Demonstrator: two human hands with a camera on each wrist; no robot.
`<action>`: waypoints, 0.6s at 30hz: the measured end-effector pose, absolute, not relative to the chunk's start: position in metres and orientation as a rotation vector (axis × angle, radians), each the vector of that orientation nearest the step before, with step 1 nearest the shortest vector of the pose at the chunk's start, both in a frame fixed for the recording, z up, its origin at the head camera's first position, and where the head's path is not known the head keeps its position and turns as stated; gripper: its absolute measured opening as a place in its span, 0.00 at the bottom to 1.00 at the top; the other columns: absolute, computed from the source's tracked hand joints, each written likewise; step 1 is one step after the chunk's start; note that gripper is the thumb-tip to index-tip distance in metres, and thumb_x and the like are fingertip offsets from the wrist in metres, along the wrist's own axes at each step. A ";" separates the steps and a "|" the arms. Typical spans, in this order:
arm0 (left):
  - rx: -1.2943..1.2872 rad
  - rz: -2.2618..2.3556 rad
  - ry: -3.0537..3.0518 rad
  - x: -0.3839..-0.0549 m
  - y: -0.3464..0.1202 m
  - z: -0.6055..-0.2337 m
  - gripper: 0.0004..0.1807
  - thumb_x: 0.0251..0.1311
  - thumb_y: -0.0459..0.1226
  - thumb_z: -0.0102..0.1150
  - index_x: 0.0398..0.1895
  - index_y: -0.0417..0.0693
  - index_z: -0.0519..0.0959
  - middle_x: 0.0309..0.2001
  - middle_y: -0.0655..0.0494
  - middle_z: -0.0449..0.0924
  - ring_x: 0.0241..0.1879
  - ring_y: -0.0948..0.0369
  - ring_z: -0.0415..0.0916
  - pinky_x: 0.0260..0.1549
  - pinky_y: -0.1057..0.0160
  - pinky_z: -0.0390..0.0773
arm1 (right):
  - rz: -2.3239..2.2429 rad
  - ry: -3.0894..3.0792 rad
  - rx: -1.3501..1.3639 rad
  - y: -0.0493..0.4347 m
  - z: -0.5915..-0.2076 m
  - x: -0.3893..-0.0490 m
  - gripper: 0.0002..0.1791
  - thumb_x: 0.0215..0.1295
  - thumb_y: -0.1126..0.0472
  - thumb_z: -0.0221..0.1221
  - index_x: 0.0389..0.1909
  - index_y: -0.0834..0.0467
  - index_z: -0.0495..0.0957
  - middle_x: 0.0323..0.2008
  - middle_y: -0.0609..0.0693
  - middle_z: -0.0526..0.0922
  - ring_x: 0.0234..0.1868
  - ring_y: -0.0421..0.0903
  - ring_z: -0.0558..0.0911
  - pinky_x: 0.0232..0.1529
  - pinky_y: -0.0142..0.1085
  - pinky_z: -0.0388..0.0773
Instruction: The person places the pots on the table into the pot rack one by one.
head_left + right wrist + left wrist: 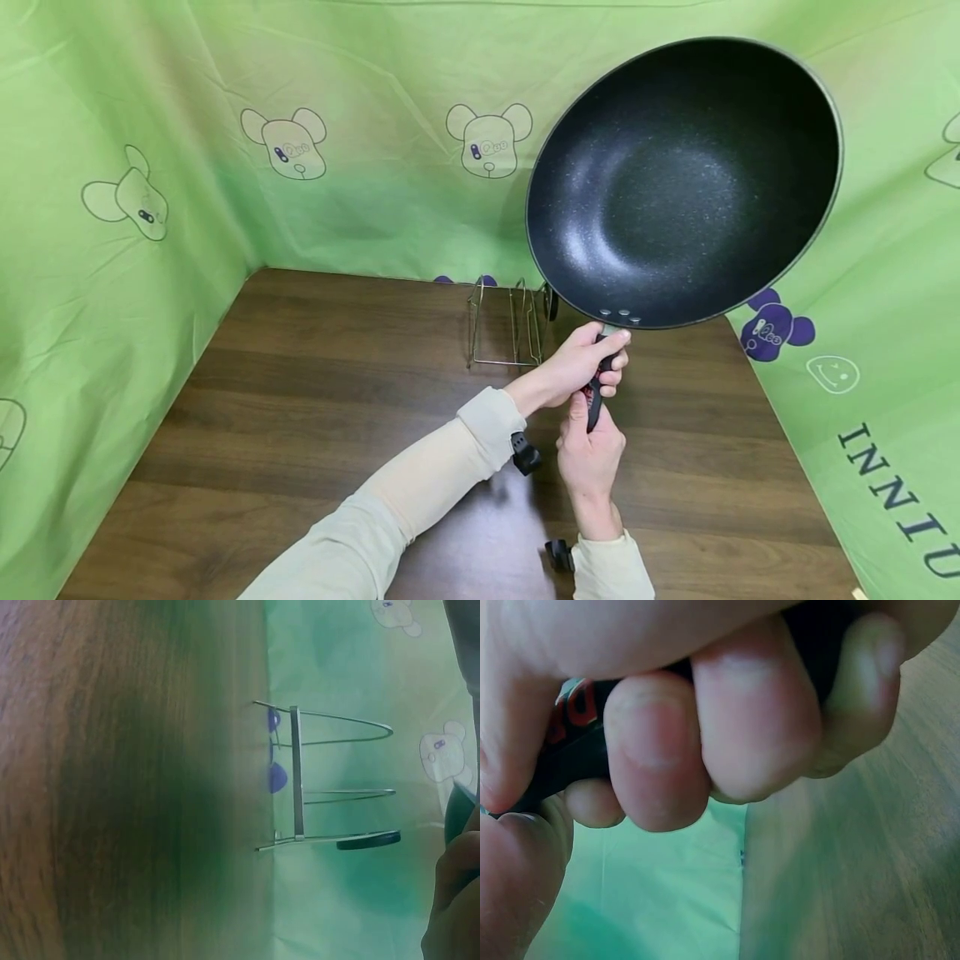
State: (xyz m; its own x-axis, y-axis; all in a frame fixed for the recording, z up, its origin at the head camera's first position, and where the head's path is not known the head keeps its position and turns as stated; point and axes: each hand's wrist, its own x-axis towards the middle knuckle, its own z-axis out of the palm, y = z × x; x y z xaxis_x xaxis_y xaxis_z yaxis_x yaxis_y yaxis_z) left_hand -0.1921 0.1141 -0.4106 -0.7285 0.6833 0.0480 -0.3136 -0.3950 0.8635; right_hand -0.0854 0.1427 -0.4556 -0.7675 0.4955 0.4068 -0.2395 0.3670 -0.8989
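Note:
A large black wok [675,192] is held up above the table, its speckled inside facing me and its handle pointing down. My left hand [572,367] grips the upper part of the black handle [595,410], just below the riveted joint. Lower down, my right hand [591,458] holds the handle's end, with its thumb along it. In the left wrist view, curled fingers [757,720] wrap the handle, and red lettering shows between them. Behind the wok and to its left stands a wire rack [513,363] with a black disc [552,302] on its right side.
The dark wooden table [315,400] is bordered by green cloth walls [375,183] printed with cartoon mouse heads. The rack stands near the table's back edge. Black wrist cameras [525,454] sit at both cuffs.

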 end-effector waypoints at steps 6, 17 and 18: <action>0.537 2.139 1.190 -0.194 0.112 -0.411 0.08 0.80 0.37 0.41 0.38 0.47 0.64 0.21 0.56 0.59 0.15 0.65 0.55 0.13 0.71 0.61 | 1.459 -1.975 -0.204 0.141 -0.456 -0.086 0.20 0.75 0.65 0.56 0.21 0.69 0.72 0.08 0.43 0.69 0.10 0.29 0.68 0.13 0.24 0.66; 0.540 2.147 1.163 -0.195 0.107 -0.410 0.08 0.81 0.37 0.40 0.39 0.46 0.64 0.22 0.56 0.59 0.15 0.65 0.56 0.14 0.70 0.61 | 1.391 -1.998 -0.188 0.138 -0.455 -0.087 0.19 0.74 0.66 0.56 0.21 0.69 0.73 0.09 0.47 0.70 0.11 0.28 0.68 0.13 0.25 0.65; 0.539 2.150 1.162 -0.195 0.107 -0.410 0.08 0.81 0.37 0.40 0.38 0.46 0.64 0.22 0.56 0.59 0.15 0.65 0.56 0.14 0.70 0.61 | 1.383 -2.003 -0.187 0.138 -0.455 -0.087 0.19 0.74 0.66 0.57 0.21 0.70 0.73 0.09 0.47 0.70 0.11 0.28 0.68 0.13 0.25 0.65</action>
State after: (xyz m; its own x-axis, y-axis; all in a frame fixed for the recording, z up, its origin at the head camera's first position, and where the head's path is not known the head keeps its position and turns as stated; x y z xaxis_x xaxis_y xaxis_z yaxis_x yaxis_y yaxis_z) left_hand -0.1946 0.1066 -0.4103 -0.7190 0.6927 0.0569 -0.3320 -0.4142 0.8475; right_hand -0.0870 0.1377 -0.4546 -0.7540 0.4760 0.4527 -0.2547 0.4235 -0.8694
